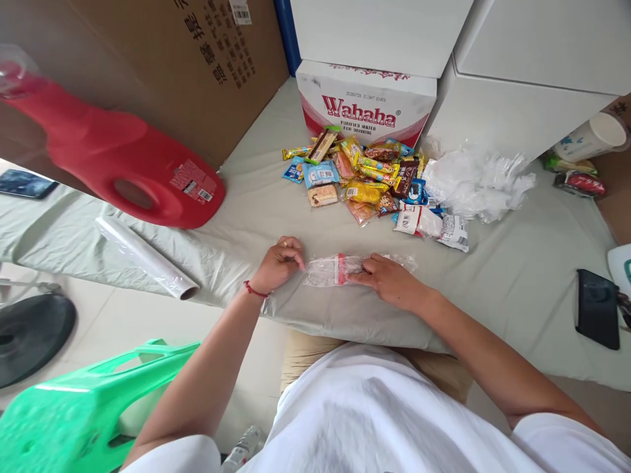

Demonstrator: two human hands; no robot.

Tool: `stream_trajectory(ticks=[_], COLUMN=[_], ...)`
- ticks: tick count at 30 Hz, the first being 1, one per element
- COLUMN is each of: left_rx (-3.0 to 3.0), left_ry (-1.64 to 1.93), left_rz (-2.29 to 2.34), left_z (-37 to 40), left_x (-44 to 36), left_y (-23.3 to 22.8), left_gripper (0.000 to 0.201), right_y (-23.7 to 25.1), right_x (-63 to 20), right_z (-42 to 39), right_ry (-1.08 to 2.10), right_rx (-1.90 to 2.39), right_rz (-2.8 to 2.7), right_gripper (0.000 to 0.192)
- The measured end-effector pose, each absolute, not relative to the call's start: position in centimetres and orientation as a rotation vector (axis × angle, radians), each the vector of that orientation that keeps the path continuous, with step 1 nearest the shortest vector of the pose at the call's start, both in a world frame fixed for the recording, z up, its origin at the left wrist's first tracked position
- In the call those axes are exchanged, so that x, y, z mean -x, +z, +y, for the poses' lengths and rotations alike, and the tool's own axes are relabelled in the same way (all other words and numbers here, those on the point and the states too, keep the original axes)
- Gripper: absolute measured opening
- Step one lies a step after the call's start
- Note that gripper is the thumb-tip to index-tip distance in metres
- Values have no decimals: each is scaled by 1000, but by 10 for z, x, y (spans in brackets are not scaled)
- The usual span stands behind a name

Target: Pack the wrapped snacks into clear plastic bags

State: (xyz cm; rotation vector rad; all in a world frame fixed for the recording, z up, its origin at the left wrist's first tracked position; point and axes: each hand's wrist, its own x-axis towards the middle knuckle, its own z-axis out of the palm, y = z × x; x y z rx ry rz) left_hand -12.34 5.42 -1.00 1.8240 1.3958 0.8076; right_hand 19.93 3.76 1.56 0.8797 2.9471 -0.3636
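While left hand (280, 264) pinches, right hand (389, 279) presses clear bag (335, 270), near bed edge.

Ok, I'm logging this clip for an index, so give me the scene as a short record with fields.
surface: grey-green cloth
left hand: left hand pinches the left end of a clear plastic bag
right hand: right hand presses on the bag's right part
bag mark: red strip across its middle
behind bag: snack packets in a loose pile
further back: Wahaha box
left side: red jug, film roll
right side: black phone
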Motion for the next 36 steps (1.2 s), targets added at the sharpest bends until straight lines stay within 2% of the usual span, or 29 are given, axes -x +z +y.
stream_trajectory(ticks=[6, 9, 12, 13, 17, 20, 23, 26, 28, 30, 32, 34, 36], left_rx=[-1765, -1895, -1957, -1926, -1556, -1352, -1540, -1881, -2014, -2079, -2085, -2030, -1963], left_ry=[905, 682, 467, 453, 522, 649, 645, 540, 455, 426, 469, 528, 542], left_rz=[1629, 1652, 1545, 1507, 1422, 1345, 1397, 1585, 1674, 1723, 1824, 1962, 2038], left_z=[47, 47, 41, 37, 26, 25, 25, 20, 14, 9, 8, 11, 15], left_x=[114, 89, 82, 84, 79, 44, 2, -22, -27, -27, -25, -24, -21], left_y=[-14, -8, 9, 16, 38, 40, 29, 18, 14, 12, 11, 9, 5], left_gripper=[33, 34, 15, 16, 29, 27, 25, 32, 32, 28, 27, 43, 49], right_y=[15, 19, 23, 24, 23, 22, 24, 31, 34, 32, 26, 19, 16], right_x=[-200, -203, -207, -208, -203, -197, -200, -217, -232, -244, -250, -250, -244], right_z=[37, 34, 30, 29, 27, 26, 23, 21, 23, 26, 29, 27, 20], right_ry=[-398, -463, -571, -596, -637, -644, -707, -1019, -1135, -904, -569, -474, -482], right_rx=[-897, -890, -902, -905, -934, -951, -991, -975, -1269, -1817, -2137, -2113, -2065], right_rz=[2966, 2995, 3025, 3030, 3014, 3002, 3024, 3067, 3049, 2923, 2687, 2528, 2465], right_gripper=[54, 47, 39, 39, 39, 38, 37, 30, 33, 36, 38, 38, 23])
